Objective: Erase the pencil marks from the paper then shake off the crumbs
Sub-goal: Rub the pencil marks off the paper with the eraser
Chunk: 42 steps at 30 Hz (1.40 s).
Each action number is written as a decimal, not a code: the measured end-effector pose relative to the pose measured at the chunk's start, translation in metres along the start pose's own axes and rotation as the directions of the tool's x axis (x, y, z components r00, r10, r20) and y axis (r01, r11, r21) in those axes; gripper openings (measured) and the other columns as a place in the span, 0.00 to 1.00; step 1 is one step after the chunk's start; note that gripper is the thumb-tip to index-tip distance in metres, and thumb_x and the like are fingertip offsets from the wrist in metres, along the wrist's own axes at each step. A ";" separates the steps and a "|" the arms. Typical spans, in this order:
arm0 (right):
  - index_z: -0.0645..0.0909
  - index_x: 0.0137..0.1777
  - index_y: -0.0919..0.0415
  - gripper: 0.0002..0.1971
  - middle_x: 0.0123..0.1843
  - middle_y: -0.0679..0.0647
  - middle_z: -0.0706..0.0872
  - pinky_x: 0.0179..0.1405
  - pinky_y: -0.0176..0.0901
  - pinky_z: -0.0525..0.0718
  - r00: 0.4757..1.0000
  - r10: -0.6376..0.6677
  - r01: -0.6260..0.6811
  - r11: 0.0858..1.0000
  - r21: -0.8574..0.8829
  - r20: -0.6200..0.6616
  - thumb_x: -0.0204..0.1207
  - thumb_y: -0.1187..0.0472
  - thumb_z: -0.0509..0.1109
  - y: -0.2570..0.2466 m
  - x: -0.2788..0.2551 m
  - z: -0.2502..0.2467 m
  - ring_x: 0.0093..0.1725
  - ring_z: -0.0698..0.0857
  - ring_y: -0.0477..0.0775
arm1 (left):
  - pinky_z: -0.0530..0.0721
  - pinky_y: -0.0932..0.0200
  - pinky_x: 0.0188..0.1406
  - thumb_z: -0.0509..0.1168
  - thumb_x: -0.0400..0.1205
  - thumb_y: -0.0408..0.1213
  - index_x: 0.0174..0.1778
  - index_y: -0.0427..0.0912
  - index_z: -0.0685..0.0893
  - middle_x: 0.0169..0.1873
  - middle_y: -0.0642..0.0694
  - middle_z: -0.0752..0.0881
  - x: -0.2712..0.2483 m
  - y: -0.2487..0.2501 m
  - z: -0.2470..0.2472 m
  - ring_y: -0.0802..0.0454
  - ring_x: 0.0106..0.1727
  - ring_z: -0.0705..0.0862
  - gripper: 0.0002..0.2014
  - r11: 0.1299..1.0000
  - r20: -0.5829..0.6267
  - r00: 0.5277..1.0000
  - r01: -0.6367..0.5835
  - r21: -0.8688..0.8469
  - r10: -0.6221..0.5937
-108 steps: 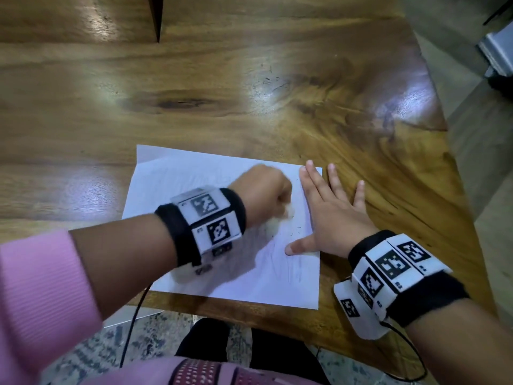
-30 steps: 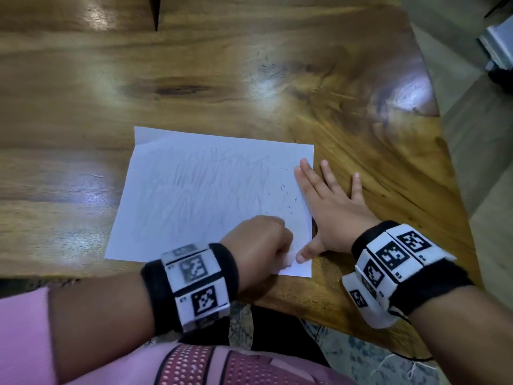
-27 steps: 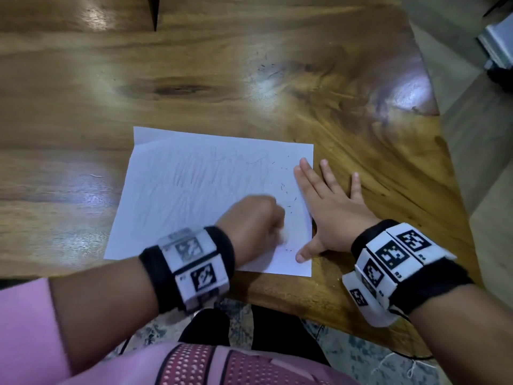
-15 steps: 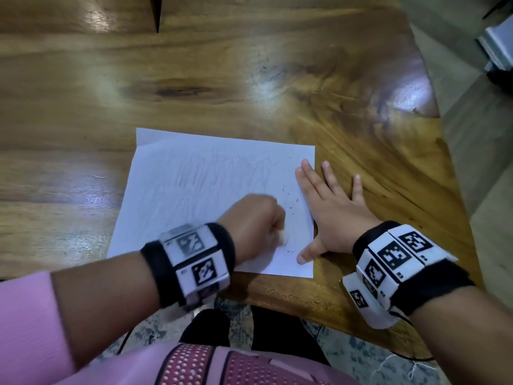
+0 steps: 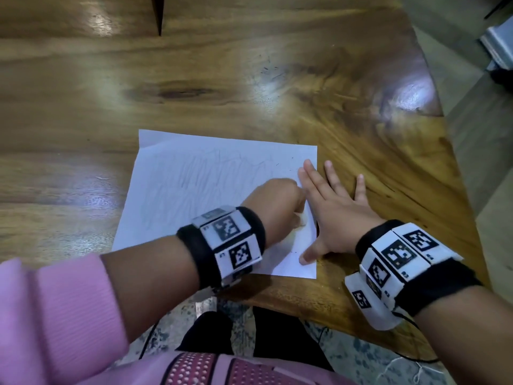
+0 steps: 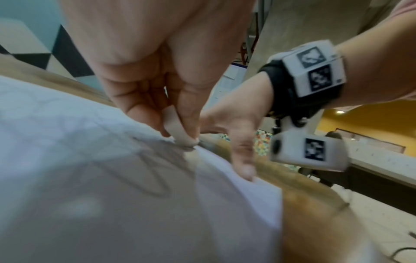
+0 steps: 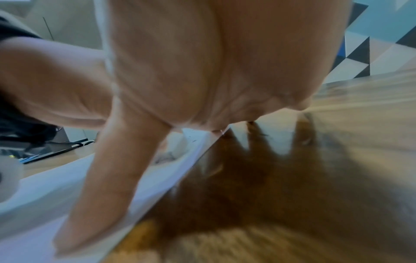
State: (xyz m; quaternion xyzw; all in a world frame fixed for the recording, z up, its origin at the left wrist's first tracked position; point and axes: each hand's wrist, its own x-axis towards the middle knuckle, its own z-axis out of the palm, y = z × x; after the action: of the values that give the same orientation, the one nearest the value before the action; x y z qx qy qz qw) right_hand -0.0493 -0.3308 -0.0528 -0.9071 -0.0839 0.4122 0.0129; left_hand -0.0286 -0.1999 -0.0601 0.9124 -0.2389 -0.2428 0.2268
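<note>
My left hand pinches a white eraser tip-down on the paper, close to its right edge.

My right hand lies flat with fingers spread, thumb and forefinger on the sheet's right margin, the other fingers on the wooden table. Faint pencil marks and a few dark crumbs show on the paper, which lies at the table's near edge. Marker bands wrap both wrists.

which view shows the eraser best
The left wrist view: the white eraser is pinched in the left hand, tip on the paper. In the head view the hand hides nearly all of it; the right wrist view shows only a blurred white bit.
</note>
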 end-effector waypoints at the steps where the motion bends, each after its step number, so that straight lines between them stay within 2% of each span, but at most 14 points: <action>1: 0.18 0.77 0.51 0.75 0.75 0.41 0.14 0.71 0.75 0.25 1.000 0.000 0.000 1.000 0.003 0.004 0.51 0.31 0.78 0.000 0.000 0.000 0.74 0.16 0.52 | 0.76 0.54 0.44 0.65 0.76 0.34 0.43 0.36 0.84 0.42 0.41 0.82 -0.006 0.002 0.003 0.43 0.47 0.81 0.06 1.000 0.017 1.000 -0.012 0.002 0.012; 5: 0.17 0.77 0.51 0.76 0.75 0.42 0.14 0.71 0.76 0.25 1.000 0.017 -0.017 1.000 -0.015 0.009 0.51 0.30 0.78 -0.001 0.001 -0.001 0.74 0.16 0.53 | 0.75 0.52 0.39 0.65 0.76 0.37 0.38 0.36 0.85 0.40 0.43 0.80 -0.048 -0.003 0.017 0.45 0.43 0.81 0.07 0.993 0.162 0.980 -0.115 -0.011 0.115; 7: 0.17 0.76 0.52 0.76 0.75 0.42 0.14 0.71 0.76 0.26 1.000 0.019 -0.019 0.999 -0.026 0.014 0.51 0.30 0.78 -0.001 0.001 -0.001 0.74 0.16 0.53 | 0.78 0.52 0.43 0.67 0.75 0.36 0.38 0.37 0.85 0.39 0.44 0.81 -0.044 -0.018 0.009 0.44 0.44 0.82 0.06 0.994 0.087 0.991 -0.104 -0.020 0.105; 10: 0.16 0.76 0.51 0.76 0.75 0.42 0.13 0.71 0.77 0.26 1.000 0.023 -0.023 0.999 -0.037 0.020 0.51 0.30 0.78 -0.001 0.002 -0.001 0.74 0.16 0.53 | 0.71 0.60 0.40 0.71 0.73 0.38 0.36 0.37 0.85 0.35 0.48 0.78 -0.017 -0.043 -0.015 0.44 0.42 0.80 0.06 0.999 -0.101 0.995 0.023 -0.026 -0.026; 13: 0.16 0.75 0.51 0.76 0.75 0.42 0.13 0.71 0.76 0.26 0.999 0.029 -0.028 0.999 -0.034 0.022 0.51 0.31 0.78 -0.002 0.001 -0.001 0.74 0.16 0.53 | 0.71 0.61 0.39 0.71 0.73 0.38 0.36 0.37 0.85 0.35 0.48 0.79 -0.011 -0.046 -0.020 0.48 0.40 0.78 0.07 0.994 -0.162 0.983 0.079 -0.078 -0.091; 16: 0.16 0.76 0.52 0.76 0.75 0.42 0.13 0.71 0.76 0.26 0.999 0.027 -0.026 0.999 -0.026 0.029 0.52 0.31 0.78 -0.002 0.000 -0.002 0.74 0.16 0.53 | 0.72 0.62 0.38 0.68 0.72 0.32 0.33 0.36 0.85 0.30 0.53 0.77 -0.042 -0.040 -0.004 0.49 0.38 0.79 0.04 0.997 -0.096 0.995 -0.007 -0.079 -0.001; 18: 0.17 0.76 0.52 0.76 0.75 0.42 0.13 0.71 0.76 0.26 0.999 0.027 -0.027 0.999 -0.023 0.029 0.52 0.31 0.78 -0.002 0.000 -0.002 0.74 0.16 0.53 | 0.73 0.61 0.37 0.69 0.73 0.34 0.32 0.36 0.85 0.26 0.56 0.73 -0.051 -0.041 0.000 0.51 0.37 0.79 0.06 0.995 -0.013 1.000 -0.014 -0.094 0.013; 24: 0.17 0.77 0.52 0.76 0.75 0.42 0.14 0.71 0.75 0.26 0.999 0.029 -0.028 0.999 -0.037 0.021 0.51 0.30 0.77 -0.003 -0.001 -0.003 0.75 0.17 0.53 | 0.71 0.62 0.41 0.71 0.73 0.37 0.39 0.39 0.85 0.37 0.47 0.81 0.003 -0.038 -0.023 0.48 0.43 0.78 0.05 0.995 -0.128 0.988 0.080 -0.067 -0.088; 27: 0.17 0.76 0.51 0.76 0.74 0.42 0.13 0.71 0.75 0.25 0.999 0.028 -0.027 0.999 -0.036 0.023 0.51 0.30 0.77 -0.001 0.000 -0.002 0.74 0.16 0.53 | 0.71 0.61 0.36 0.69 0.74 0.36 0.32 0.39 0.83 0.26 0.54 0.74 -0.036 -0.036 -0.006 0.45 0.41 0.82 0.06 0.999 -0.058 0.998 0.003 -0.052 -0.006; 30: 0.16 0.76 0.52 0.76 0.74 0.43 0.13 0.71 0.75 0.26 0.999 0.025 -0.024 0.999 -0.033 0.028 0.51 0.30 0.77 -0.002 0.000 -0.002 0.74 0.16 0.54 | 0.78 0.56 0.40 0.68 0.74 0.38 0.31 0.37 0.83 0.27 0.55 0.72 -0.059 -0.034 0.005 0.48 0.40 0.82 0.09 0.989 0.026 0.999 -0.026 -0.148 0.030; 33: 0.17 0.76 0.52 0.76 0.75 0.43 0.14 0.72 0.76 0.27 1.000 0.018 -0.017 0.999 -0.032 0.023 0.52 0.30 0.77 -0.002 -0.001 -0.001 0.75 0.17 0.54 | 0.69 0.63 0.40 0.69 0.74 0.38 0.37 0.39 0.85 0.36 0.48 0.81 -0.023 -0.034 -0.010 0.48 0.42 0.80 0.06 0.997 -0.062 0.998 0.010 -0.079 -0.015; 37: 0.17 0.76 0.52 0.76 0.75 0.43 0.13 0.72 0.76 0.26 1.000 0.018 -0.018 0.999 -0.034 0.020 0.51 0.30 0.77 -0.002 0.000 -0.002 0.74 0.16 0.54 | 0.71 0.61 0.41 0.70 0.73 0.38 0.37 0.39 0.85 0.35 0.50 0.78 -0.007 -0.033 -0.014 0.45 0.44 0.81 0.06 0.995 -0.126 0.990 0.046 -0.084 -0.056; 40: 0.16 0.76 0.52 0.76 0.74 0.43 0.13 0.72 0.76 0.27 1.000 0.016 -0.016 0.999 -0.030 0.026 0.51 0.30 0.77 -0.001 0.001 -0.002 0.74 0.16 0.54 | 0.76 0.57 0.39 0.67 0.73 0.35 0.33 0.37 0.84 0.31 0.53 0.75 -0.043 -0.030 0.001 0.45 0.40 0.82 0.06 0.994 -0.023 0.999 -0.044 -0.097 0.042; 42: 0.16 0.76 0.52 0.76 0.74 0.43 0.13 0.72 0.76 0.27 1.000 0.015 -0.014 0.999 -0.029 0.023 0.51 0.30 0.77 -0.001 0.000 -0.001 0.74 0.16 0.54 | 0.81 0.50 0.42 0.68 0.73 0.34 0.32 0.36 0.84 0.32 0.50 0.78 -0.050 -0.029 0.004 0.45 0.40 0.83 0.06 0.989 0.040 0.996 -0.072 -0.126 0.078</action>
State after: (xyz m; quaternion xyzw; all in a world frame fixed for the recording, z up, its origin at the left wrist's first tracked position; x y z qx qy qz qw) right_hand -0.0482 -0.3298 -0.0522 -0.9029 -0.0835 0.4215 -0.0044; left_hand -0.0596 -0.1513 -0.0620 0.8813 -0.2625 -0.2687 0.2868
